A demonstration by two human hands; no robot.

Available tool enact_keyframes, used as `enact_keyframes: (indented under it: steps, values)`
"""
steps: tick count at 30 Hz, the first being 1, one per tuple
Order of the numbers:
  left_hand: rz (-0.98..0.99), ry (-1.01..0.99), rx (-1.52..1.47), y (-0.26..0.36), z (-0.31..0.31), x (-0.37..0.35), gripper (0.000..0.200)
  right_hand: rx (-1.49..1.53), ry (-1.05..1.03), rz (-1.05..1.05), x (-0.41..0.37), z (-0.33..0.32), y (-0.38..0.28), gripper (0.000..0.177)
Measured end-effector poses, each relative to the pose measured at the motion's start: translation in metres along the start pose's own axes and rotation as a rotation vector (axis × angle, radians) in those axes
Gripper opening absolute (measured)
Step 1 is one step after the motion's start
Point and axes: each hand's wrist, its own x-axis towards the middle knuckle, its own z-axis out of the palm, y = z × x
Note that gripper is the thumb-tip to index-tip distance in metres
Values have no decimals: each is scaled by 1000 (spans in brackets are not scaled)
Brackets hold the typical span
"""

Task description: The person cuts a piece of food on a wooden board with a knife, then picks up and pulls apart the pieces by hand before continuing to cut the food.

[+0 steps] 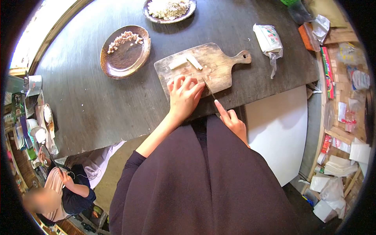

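Note:
A wooden cutting board [221, 64] lies near the table's front edge, its handle pointing right. Two pale white sticks of food [178, 63] rest on its upper left part, with small bits beside them. My left hand [183, 96] presses down on the board's lower part with bent fingers; what lies under them is hidden. In my right hand [235, 124] is a knife [210, 90], its thin blade angled up beside my left fingertips and my index finger stretched along it. The knife's handle is hidden in my palm.
A brown plate [127, 64] with chopped pinkish pieces stands left of the board. Behind it, another plate [169, 20] holds a pale shredded heap. A white plastic packet [269, 41] lies at right. A person [66, 184] sits at lower left. Cluttered shelves [340, 129] line the right.

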Motion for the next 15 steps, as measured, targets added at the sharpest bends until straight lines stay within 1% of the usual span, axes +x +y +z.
enact_keyframes:
  steps: [5,8,9,11,15]
  values:
    - [-11,-21,2,0,-1,-1,21,-55,82,-57,8,8,7,64]
    - [-17,3,-26,0,1,-1,21,-8,122,-66,5,9,8,65]
    - [-19,2,-25,0,0,-1,21,-7,119,-67,3,7,7,65]
    - [-19,-17,-9,0,-1,-1,21,54,35,-36,1,1,5,65]
    - [-17,-24,-18,0,-2,0,22,66,64,-51,0,3,6,65]
